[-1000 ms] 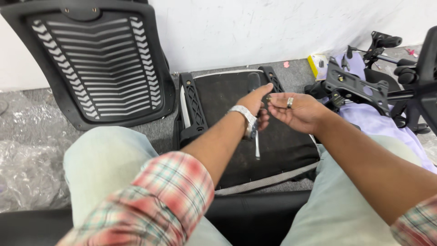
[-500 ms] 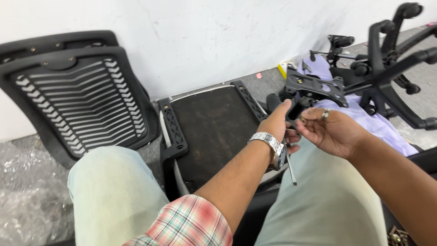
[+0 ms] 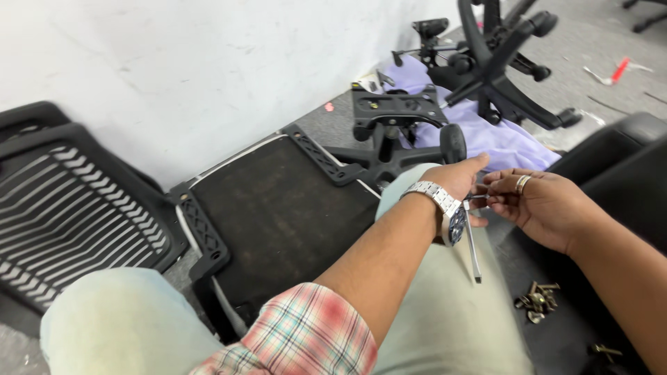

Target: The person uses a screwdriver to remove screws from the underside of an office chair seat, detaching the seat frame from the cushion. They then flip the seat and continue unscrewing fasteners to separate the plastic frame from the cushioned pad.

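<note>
- Above your lap: your left hand (image 3: 458, 182) clamps a screwdriver (image 3: 472, 243), shaft hanging down.
- Your right hand (image 3: 538, 205) pinches what looks like a small screw at its tip.
- Beside your right knee: loose bolts (image 3: 537, 302).

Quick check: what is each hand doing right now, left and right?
Left hand: closed on the black handle of a screwdriver, shaft hanging down.
Right hand: fingers pinched at a small part by the shaft's top; the part is too small to identify.
</note>
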